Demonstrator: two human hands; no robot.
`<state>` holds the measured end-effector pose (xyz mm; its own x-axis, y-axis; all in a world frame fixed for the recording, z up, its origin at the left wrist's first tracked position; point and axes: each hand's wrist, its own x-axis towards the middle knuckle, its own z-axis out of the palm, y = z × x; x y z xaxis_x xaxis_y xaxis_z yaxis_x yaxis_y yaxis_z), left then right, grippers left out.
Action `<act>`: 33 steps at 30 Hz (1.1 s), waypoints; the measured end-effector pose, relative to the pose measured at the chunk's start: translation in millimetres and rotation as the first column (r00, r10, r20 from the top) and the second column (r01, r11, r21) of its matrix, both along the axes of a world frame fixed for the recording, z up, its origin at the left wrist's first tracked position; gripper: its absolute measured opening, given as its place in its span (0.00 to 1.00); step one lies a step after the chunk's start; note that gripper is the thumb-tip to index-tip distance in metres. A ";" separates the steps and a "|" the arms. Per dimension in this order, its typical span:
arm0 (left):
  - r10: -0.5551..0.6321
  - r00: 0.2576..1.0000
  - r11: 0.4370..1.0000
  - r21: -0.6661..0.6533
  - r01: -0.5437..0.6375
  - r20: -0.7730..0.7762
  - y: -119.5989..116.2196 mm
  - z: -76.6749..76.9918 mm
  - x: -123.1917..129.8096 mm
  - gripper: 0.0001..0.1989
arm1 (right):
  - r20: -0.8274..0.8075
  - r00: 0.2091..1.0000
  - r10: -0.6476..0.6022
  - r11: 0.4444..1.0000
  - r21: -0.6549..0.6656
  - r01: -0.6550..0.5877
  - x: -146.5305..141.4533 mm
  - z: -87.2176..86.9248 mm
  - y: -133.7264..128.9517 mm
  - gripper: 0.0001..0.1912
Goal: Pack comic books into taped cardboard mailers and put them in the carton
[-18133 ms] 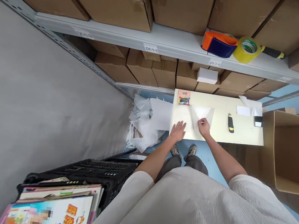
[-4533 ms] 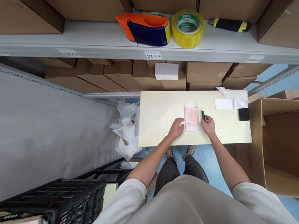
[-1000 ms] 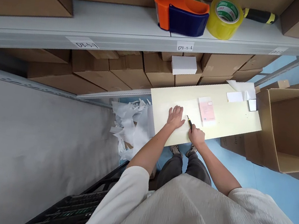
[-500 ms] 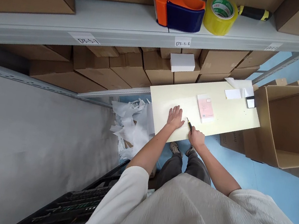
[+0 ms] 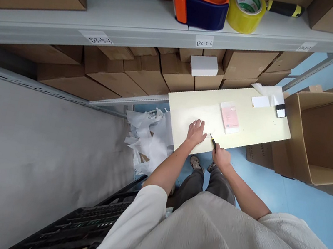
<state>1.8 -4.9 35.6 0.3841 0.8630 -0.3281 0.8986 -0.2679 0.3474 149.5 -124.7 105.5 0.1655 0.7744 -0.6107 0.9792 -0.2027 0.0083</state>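
Note:
My left hand (image 5: 196,132) lies flat with its fingers apart on a pale yellow board (image 5: 188,107). To its right, my right hand (image 5: 221,156) is closed around a black and yellow utility knife (image 5: 213,143), whose tip points up and left over the board near my left thumb. A thin, pale sheet seems to lie under my left hand, but its outline is too faint to make out. A pink and white packet (image 5: 230,117) rests on the board above my right hand. White labels (image 5: 260,102) and a black and white item (image 5: 280,110) lie at the board's right end.
An open cardboard box (image 5: 305,142) stands at the right. White film scraps (image 5: 148,138) are heaped left of the board. Beyond, a shelf (image 5: 123,16) bears an orange and blue tape dispenser (image 5: 205,13), yellow tape (image 5: 244,21) and another knife (image 5: 284,9). Below are boxes and a white box (image 5: 204,66).
My right hand has moved slightly right and down with the knife, whose tip is now a little farther from my left hand. My left hand stays flat on the board.

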 end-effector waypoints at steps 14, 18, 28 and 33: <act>0.031 1.000 0.999 -0.018 -0.030 0.006 -1.3 -8.3 3.4 0.39 | -0.011 1.000 0.013 1.000 -0.026 -0.013 6.8 9.3 -14.1 0.18; 0.030 1.000 0.999 -0.022 -0.029 0.004 -0.9 -10.8 3.6 0.38 | -0.015 1.000 0.015 1.000 -0.024 -0.015 9.2 9.9 -17.6 0.19; 0.031 1.000 0.999 -0.023 -0.031 -0.001 -1.7 -10.3 1.6 0.39 | -0.237 0.950 -0.201 0.965 0.122 0.234 34.8 23.9 0.2 0.21; 0.039 0.999 0.999 -0.035 -0.039 -0.014 -1.2 -9.1 4.0 0.37 | -0.615 0.713 -0.338 0.843 0.140 0.520 55.5 29.7 23.6 0.26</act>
